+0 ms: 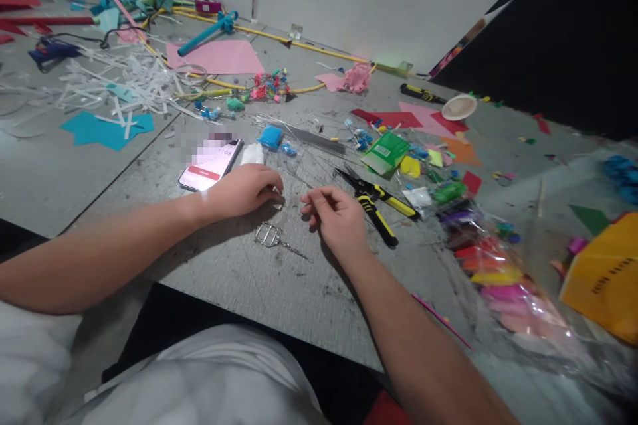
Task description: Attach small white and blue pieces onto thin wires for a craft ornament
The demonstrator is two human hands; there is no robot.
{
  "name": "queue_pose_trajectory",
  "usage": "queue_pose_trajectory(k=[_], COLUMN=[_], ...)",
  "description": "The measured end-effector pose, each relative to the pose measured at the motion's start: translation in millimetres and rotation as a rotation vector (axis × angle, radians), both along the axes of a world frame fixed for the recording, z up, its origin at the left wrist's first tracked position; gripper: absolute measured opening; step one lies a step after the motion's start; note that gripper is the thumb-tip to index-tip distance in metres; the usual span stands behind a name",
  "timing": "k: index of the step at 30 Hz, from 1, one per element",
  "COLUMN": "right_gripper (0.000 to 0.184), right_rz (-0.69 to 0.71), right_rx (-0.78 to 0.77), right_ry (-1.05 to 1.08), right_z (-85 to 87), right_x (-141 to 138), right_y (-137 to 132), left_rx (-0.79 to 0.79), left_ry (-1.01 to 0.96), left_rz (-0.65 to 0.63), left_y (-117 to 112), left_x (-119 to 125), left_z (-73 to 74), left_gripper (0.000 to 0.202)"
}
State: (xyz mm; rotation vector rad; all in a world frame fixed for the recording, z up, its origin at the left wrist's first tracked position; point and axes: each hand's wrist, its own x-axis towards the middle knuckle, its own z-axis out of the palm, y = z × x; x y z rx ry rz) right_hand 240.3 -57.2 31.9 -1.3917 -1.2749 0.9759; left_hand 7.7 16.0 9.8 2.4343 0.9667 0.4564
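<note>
My left hand (244,190) rests low over the table beside the phone, its fingers curled and pinched together near the tabletop. What lies between those fingertips is too small to make out. To its right, my right hand (339,216) has its thumb and fingers closed together; I cannot make out what they hold. A thin wire (299,178) runs up to the right fingertips, touching them or just behind. Just below both hands lies a small silvery wire frame (269,234) with a twisted stem. Pliers with black and yellow handles (381,202) lie spread to the right of my right hand.
A lit phone (212,165) lies left, near a blue clay lump (270,137). Behind are straight wires (314,138), a green packet (386,152) and white paper strips (124,76). Plastic bags of coloured clay (508,279) cover the right, with a yellow packet (605,279).
</note>
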Motion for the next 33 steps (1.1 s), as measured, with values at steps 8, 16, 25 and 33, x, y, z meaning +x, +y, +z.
queue_pose_trajectory(k=[8,16,25,33], right_gripper=[0.033,0.008,0.028,0.018], right_rz=[-0.003,0.029,0.044,0.087], right_rx=[0.007,0.096,0.124,0.241], right_ry=[0.034,-0.085,-0.122,-0.338], right_z=[-6.1,-1.6,-5.1,12.1], right_x=[-6,-3,-6,-8], right_y=[-2,-3,-8,-22], left_rx=[-0.081,-0.101,-0.062,-0.482], left_ry=[-0.105,-0.109,-0.247,-0.429], left_rz=[-0.022,0.055,0.106,0.131], left_y=[2,-1,-1,-21], left_x=[4,1,-3,8], left_z=[0.7,3.5,3.6,18.8], left_gripper=[0.024,0.021,0.025,0.017])
